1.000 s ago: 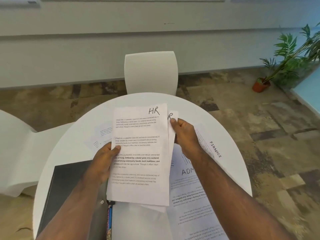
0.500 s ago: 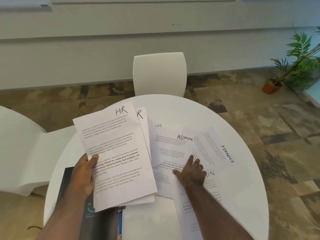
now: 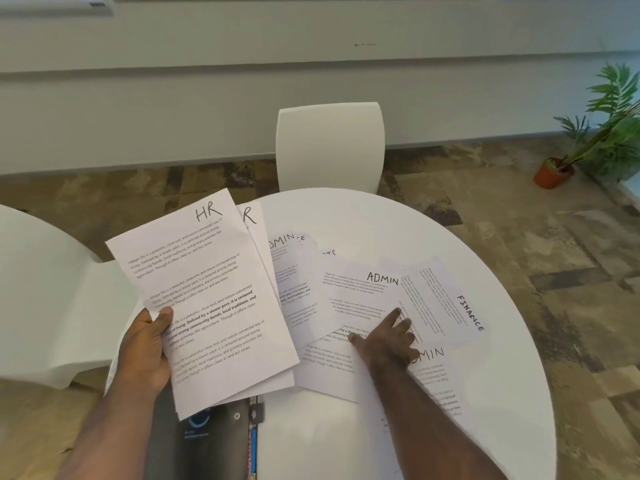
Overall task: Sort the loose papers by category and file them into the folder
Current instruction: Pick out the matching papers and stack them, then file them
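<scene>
1. We hold the HR sheets [image 3: 204,299] gripped in our left hand [image 3: 147,344], above the dark folder [image 3: 214,441].
2. Our right hand [image 3: 388,337] presses flat-fingered on an ADMIN sheet [image 3: 360,299] on the table [image 3: 346,438].
3. Sorting continues; next we likely gather ADMIN sheets.

An office or meeting room is suggested: sheets [image 3: 360,299] headed HR, ADMIN and FINANCE are spread on a round white surface [image 3: 502,393], white chairs [image 3: 330,147] are set beyond the hands, and a potted plant [image 3: 595,133] is seen on patterned carpet [image 3: 519,209] far right.
</scene>
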`<state>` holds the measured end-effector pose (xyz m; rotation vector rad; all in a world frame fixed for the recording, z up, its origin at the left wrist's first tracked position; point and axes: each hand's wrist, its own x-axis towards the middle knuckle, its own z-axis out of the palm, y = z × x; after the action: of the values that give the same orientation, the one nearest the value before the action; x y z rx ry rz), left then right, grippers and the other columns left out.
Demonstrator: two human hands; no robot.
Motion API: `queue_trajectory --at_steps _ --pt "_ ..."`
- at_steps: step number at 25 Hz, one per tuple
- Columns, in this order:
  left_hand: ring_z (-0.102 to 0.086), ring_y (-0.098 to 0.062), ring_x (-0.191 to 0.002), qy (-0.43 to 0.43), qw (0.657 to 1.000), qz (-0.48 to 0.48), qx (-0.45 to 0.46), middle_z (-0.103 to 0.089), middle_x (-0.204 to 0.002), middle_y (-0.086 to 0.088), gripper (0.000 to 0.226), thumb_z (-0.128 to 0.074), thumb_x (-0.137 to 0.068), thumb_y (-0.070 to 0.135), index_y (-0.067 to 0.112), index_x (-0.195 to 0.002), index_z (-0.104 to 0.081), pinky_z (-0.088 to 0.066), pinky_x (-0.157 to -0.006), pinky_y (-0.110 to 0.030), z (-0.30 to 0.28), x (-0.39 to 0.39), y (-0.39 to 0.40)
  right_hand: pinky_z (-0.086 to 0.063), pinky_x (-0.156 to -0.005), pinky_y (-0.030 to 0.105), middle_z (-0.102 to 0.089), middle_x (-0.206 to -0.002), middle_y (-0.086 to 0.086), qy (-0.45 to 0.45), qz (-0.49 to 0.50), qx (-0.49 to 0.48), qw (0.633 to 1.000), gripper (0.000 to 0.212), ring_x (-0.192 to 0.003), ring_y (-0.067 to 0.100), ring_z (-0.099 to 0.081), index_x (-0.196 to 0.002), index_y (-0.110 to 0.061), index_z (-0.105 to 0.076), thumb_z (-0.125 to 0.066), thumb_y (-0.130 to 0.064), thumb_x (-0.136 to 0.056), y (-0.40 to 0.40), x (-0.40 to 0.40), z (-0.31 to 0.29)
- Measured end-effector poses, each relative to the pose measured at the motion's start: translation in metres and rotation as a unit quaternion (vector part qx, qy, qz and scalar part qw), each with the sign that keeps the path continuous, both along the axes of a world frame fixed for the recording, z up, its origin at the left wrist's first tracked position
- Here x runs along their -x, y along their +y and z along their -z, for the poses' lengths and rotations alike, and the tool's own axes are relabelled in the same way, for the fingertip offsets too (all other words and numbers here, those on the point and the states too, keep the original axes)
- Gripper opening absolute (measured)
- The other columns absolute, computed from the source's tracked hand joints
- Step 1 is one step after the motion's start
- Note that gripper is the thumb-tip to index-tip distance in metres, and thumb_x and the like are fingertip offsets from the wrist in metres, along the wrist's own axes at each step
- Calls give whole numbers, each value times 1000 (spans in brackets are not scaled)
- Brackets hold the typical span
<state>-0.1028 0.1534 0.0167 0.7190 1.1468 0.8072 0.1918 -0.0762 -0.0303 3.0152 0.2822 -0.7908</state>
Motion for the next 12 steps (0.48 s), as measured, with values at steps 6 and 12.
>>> queue_trajectory --at_steps 6,12 --pt "-75 -16 -91 13 1000 -15 -1 -76 -111 3 20 -61 -95 16 29 -100 -75 -61 -66 -38 3 15 13 -40 -104 49 -18 -160 19 2 30 -19 999 122 -137 35 -36 -156 -14 2 -68 -69 -73 4 4 4" --pt "-75 -17 -92 17 1000 -18 7 -77 -109 3 20 -60 -96 15 28 -97 -75 -62 -67 -38 3 14 15 -38 -105 48 -50 -142 13 18 132 -117 984 99 -127 34 -48 -152 -19 -18 -79 -37 -77 -9 -17 0"
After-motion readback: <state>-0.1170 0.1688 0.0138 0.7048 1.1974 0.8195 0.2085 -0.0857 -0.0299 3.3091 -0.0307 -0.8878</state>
